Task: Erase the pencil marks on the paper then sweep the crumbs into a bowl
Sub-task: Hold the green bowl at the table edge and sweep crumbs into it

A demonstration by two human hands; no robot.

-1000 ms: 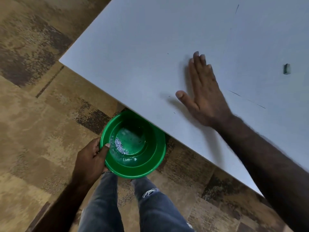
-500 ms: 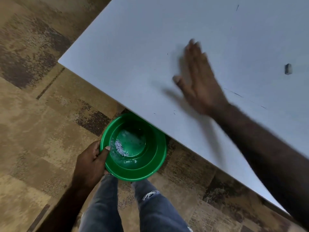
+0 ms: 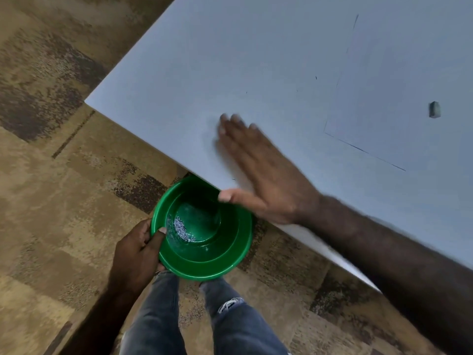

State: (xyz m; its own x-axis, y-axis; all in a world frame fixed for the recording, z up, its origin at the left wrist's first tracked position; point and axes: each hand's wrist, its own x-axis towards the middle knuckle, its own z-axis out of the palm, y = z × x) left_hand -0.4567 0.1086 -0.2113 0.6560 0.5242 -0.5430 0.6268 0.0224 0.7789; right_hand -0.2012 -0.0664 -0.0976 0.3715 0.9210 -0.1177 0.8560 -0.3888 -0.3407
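Right hand (image 3: 266,175) nearer table (image 3: 256,60) edge, carpet (image 3: 51,175)

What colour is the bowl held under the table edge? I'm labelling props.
Green, glossy plastic: the bowl, seen clearly in the head view.

bowl (image 3: 202,262) below table (image 3: 230,60) edge | crumbs (image 3: 182,229) in bowl | eraser (image 3: 434,109) far R on paper (image 3: 409,85)

Right hand (image 3: 266,172): flat and spread on the table (image 3: 256,60) at its near edge, thumb out over the bowl, blurred.
Left hand (image 3: 138,249): grips the rim of the green bowl (image 3: 217,257) just below the table edge.
Crumbs (image 3: 182,228): small pale heap inside the bowl.
Eraser (image 3: 434,109): on the table, well apart.
Paper (image 3: 396,98): lies flat near the eraser.
Floor (image 3: 51,201): brown patterned carpet.
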